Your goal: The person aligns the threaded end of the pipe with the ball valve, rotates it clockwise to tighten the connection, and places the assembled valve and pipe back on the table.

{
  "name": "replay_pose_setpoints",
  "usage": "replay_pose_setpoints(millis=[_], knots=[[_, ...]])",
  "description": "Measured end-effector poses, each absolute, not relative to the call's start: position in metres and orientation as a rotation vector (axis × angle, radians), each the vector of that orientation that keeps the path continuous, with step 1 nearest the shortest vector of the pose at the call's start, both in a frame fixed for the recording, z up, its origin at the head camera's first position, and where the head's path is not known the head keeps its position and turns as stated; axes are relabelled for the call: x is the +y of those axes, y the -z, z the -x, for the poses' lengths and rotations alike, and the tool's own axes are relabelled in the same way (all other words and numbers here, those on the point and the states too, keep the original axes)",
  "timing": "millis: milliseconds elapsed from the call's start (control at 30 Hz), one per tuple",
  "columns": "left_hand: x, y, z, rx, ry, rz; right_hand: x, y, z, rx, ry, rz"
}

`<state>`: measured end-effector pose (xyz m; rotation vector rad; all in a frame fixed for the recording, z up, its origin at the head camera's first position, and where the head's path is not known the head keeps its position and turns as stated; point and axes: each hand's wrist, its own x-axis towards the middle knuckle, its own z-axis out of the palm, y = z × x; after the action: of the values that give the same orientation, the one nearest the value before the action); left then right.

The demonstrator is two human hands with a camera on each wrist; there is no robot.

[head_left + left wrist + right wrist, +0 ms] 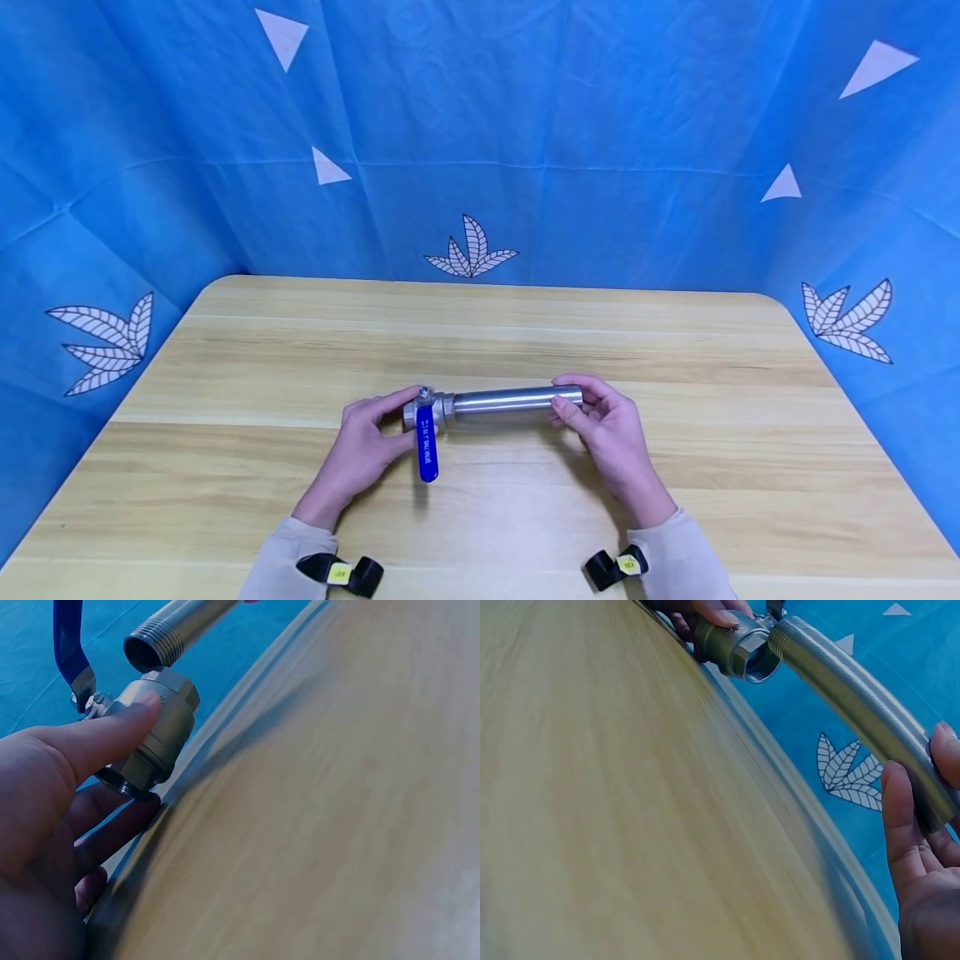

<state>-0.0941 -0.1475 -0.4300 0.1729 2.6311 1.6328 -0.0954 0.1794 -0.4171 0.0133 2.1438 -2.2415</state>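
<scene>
Head view: over a wooden table (480,333), the left grip (363,440) pinches a blue-handled valve (447,407); the right grip (611,435) pinches a steel pipe (517,400). Wrist views show the pipe's threaded end (166,643) offset from the valve's mouth (762,664). Probably aligning; joining calls for centring them. Blue curtain (480,100) behind; only the offset seems to hinder.

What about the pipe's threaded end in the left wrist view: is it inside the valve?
No, the pipe shows its threads and open mouth in plain sight outside the valve.
</scene>
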Motion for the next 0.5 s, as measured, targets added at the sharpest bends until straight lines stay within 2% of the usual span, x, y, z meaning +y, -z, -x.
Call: replay_pose_setpoints(millis=[267,500], knots=[[-0.1449,0.4287,0.0944,2.615,-1.652,-0.214,0.1822,0.418,0.0964,2.136,2.257,0.008],[-0.1428,0.4226,0.0956,2.519,-1.644,-0.115,0.1812,0.4185,0.0965,2.142,2.255,-0.025]])
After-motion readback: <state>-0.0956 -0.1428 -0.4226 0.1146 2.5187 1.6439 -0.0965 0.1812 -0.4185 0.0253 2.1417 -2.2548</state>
